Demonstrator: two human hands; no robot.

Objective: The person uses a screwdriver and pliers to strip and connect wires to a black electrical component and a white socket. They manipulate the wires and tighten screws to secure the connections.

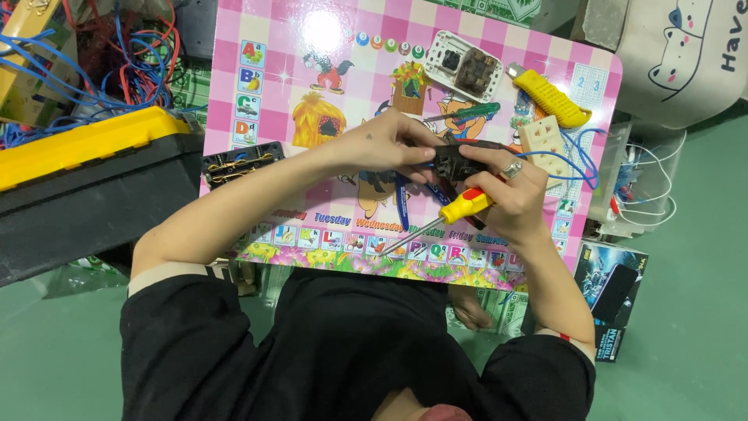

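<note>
Over the middle of a pink checked children's table (265, 54), my left hand (389, 144) and my right hand (506, 191) both grip a small black socket module (456, 160). A yellow-handled screwdriver (460, 209) is also tucked in my right hand, with its metal shaft pointing down-left toward the table's front edge. A ring sits on one finger of that hand. Blue wire (573, 152) runs from the module's right side toward a cream socket insert (543, 138).
On the table lie a green-handled screwdriver (475, 111), a yellow utility knife (552, 97), a white socket plate (463, 66) and a black terminal part (241, 162). A black-and-yellow toolbox (86, 179) stands at left, tangled wires (109, 54) behind it, and boxes (612, 284) at right.
</note>
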